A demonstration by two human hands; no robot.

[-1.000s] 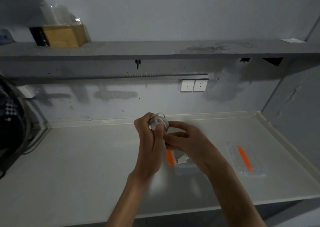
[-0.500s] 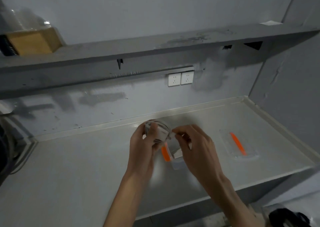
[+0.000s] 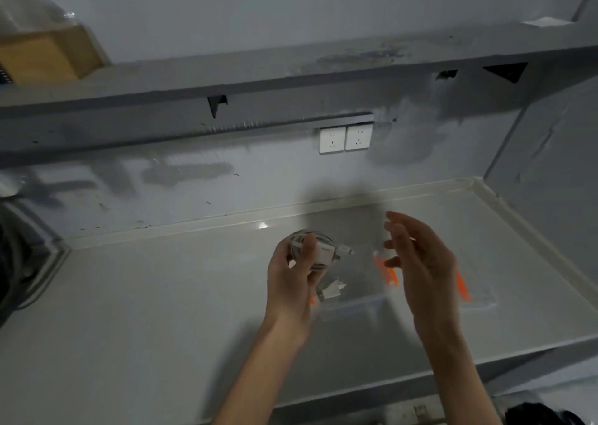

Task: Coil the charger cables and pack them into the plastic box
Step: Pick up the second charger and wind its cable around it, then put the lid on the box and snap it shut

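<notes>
Bare counter (image 3: pixel 136 311) stretches wide on the left up to the raised back lip. Just left of the clear plastic box (image 3: pixel 359 298), the left hand (image 3: pixel 293 282) grips a coiled white charger cable (image 3: pixel 318 249) above the box's left end. The right hand (image 3: pixel 420 269) hovers open-fingered over the box's right end, the clear lid (image 3: pixel 479 298) lying flat just beyond, short of the counter's right rim.

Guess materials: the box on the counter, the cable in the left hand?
Box: looks like clear glossy plastic; the counter shows through its walls, and it has orange clips. Cable: white, smooth matte sheath, probably rubbery plastic; it bends into a tight coil. Its white plug block seems hard plastic.
</notes>
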